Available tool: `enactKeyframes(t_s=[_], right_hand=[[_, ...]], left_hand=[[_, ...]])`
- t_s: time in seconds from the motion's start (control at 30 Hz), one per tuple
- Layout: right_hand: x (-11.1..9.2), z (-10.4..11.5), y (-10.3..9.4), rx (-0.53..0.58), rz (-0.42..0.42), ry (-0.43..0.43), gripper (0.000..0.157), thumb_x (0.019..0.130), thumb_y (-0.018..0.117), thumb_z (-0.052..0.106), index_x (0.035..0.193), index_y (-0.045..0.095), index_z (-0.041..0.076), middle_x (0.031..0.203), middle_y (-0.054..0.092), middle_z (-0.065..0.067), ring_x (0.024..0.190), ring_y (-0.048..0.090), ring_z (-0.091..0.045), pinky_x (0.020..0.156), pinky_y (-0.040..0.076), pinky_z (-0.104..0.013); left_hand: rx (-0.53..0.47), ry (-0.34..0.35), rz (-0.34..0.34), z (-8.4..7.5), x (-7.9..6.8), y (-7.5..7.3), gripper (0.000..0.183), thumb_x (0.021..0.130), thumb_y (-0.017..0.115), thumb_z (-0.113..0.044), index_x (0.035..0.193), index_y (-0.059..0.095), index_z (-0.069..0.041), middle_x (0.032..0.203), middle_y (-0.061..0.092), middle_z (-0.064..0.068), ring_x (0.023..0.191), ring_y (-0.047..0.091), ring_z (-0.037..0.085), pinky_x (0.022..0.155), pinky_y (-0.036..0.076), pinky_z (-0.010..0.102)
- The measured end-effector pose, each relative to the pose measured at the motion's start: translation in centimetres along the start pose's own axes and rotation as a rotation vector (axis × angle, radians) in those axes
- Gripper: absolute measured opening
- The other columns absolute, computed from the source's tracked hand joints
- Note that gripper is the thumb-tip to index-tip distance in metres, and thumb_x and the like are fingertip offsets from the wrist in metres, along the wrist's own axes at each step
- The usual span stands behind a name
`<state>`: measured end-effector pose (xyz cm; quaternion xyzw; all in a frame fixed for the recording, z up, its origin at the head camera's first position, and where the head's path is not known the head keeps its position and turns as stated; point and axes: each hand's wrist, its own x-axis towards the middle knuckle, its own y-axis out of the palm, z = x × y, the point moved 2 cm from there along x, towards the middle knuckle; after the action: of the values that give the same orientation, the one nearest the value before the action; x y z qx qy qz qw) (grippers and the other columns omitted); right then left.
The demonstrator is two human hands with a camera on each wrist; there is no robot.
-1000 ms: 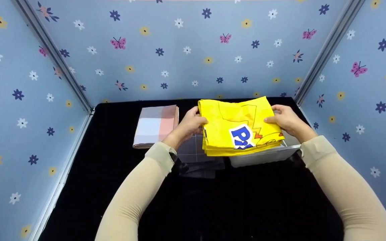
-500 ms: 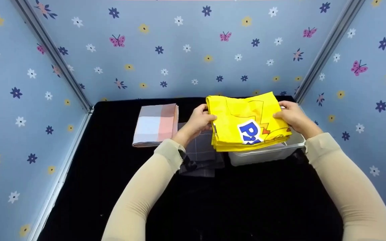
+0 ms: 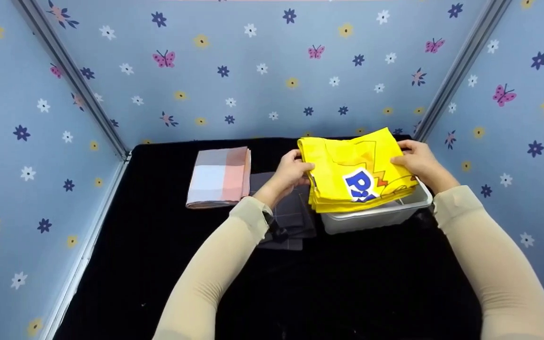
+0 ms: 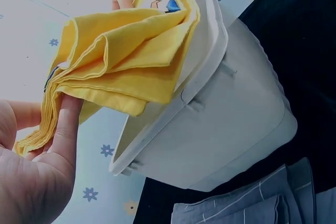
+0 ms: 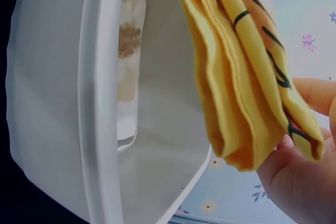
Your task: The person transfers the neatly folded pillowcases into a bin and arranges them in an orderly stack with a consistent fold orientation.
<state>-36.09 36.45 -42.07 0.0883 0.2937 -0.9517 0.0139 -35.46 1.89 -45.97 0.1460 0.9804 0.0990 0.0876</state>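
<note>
In the left hand (image 3: 292, 172) I am reading a narrow grip: thumb and fingers are pinching the left edge of a folded yellow cloth (image 3: 347, 160). In the right hand (image 3: 420, 160) I am reading a matching grip, with thumb and fingers pinching the opposite edge. Between them the cloth is hanging in several layers above the opening of the white bin (image 3: 371, 221), its printed blue lettering facing up; whether it is touching the bin's rim I cannot tell. Inside the bin, through the right wrist view, I am seeing a pale item (image 5: 128, 61) bearing brown patches. Just left of the bin, folded grey cloths (image 3: 291, 212) with pale lines are lying partly behind the left forearm. Farther left of the bin, a folded checked cloth (image 3: 217, 177) is lying on the black worktop (image 3: 347, 283). Beyond the bin, a blue flowered wall (image 3: 272, 56) is standing upright.
</note>
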Motion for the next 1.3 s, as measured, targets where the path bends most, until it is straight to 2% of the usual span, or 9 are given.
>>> enactKeyframes(t_s=[0.17,0.4,0.6,0.7,0.87,0.97,1.13,1.3], right_hand=[[0.1,-0.3,-0.3,0.004,-0.031,0.009,0.059,0.106,0.069,0.012,0.159,0.047,-0.003,0.128,0.067,-0.014,0.078,0.069,-0.001,0.07,0.061,-0.019],[0.2,-1.4,-0.7,-0.007,-0.061,0.034,0.058,0.107,0.066,0.014,0.16,0.047,-0.001,0.137,0.064,-0.022,0.076,0.069,-0.002,0.068,0.062,-0.021],[0.4,-2.4,-0.9,0.005,-0.055,0.044,0.057,0.107,0.06,0.01,0.162,0.047,0.0,0.126,0.066,-0.011,0.078,0.067,-0.004,0.069,0.061,-0.021],[0.4,-2.8,-1.0,0.005,-0.057,0.049,0.057,0.107,0.058,0.009,0.162,0.046,0.0,0.122,0.067,-0.009,0.078,0.066,-0.005,0.069,0.06,-0.021],[0.6,-3.2,-1.0,-0.011,-0.064,0.054,0.057,0.108,0.057,0.009,0.163,0.044,0.0,0.132,0.064,-0.018,0.079,0.066,-0.005,0.07,0.06,-0.021],[0.8,-3.6,-1.2,-0.026,-0.066,0.065,0.057,0.108,0.057,0.009,0.163,0.044,-0.001,0.139,0.061,-0.024,0.081,0.066,-0.005,0.071,0.06,-0.019],[0.9,-4.4,-1.6,-0.046,-0.068,0.087,0.057,0.108,0.056,0.009,0.163,0.042,-0.002,0.148,0.057,-0.029,0.085,0.064,-0.006,0.072,0.058,-0.018],[1.0,-5.0,-1.7,-0.063,-0.064,0.09,0.058,0.106,0.056,0.006,0.162,0.043,-0.004,0.153,0.054,-0.031,0.089,0.063,-0.007,0.071,0.057,-0.017]], left_hand=[[0.009,-0.024,-0.005,0.5,0.4,0.7,0.049,0.104,0.063,0.002,0.151,0.047,0.004,0.136,0.068,0.027,0.085,0.074,0.021,0.065,0.065,0.028],[0.029,-0.05,0.001,1.3,0.6,1.6,0.051,0.102,0.064,0.003,0.15,0.046,0.003,0.135,0.068,0.025,0.091,0.075,0.022,0.07,0.066,0.029],[0.025,-0.055,0.01,2.1,0.8,2.4,0.054,0.101,0.064,0.005,0.152,0.046,0.003,0.135,0.069,0.024,0.093,0.077,0.027,0.071,0.067,0.032],[0.032,-0.057,0.024,2.3,1.0,2.8,0.055,0.101,0.064,0.006,0.153,0.045,0.004,0.137,0.068,0.024,0.101,0.078,0.032,0.075,0.068,0.034],[0.039,-0.055,0.04,2.6,1.4,3.5,0.056,0.099,0.062,0.01,0.153,0.046,0.004,0.14,0.066,0.028,0.119,0.074,0.041,0.09,0.068,0.045],[0.047,-0.052,0.046,2.6,1.5,3.9,0.057,0.098,0.061,0.011,0.153,0.047,0.004,0.141,0.065,0.029,0.122,0.073,0.044,0.094,0.067,0.049],[0.117,-0.057,0.048,2.6,1.6,4.4,0.058,0.097,0.063,0.011,0.152,0.048,0.002,0.14,0.066,0.028,0.12,0.074,0.043,0.092,0.068,0.049],[0.252,-0.062,0.037,2.6,1.5,4.6,0.052,0.095,0.066,0.01,0.145,0.054,0.002,0.132,0.07,0.024,0.11,0.077,0.037,0.082,0.069,0.04]])
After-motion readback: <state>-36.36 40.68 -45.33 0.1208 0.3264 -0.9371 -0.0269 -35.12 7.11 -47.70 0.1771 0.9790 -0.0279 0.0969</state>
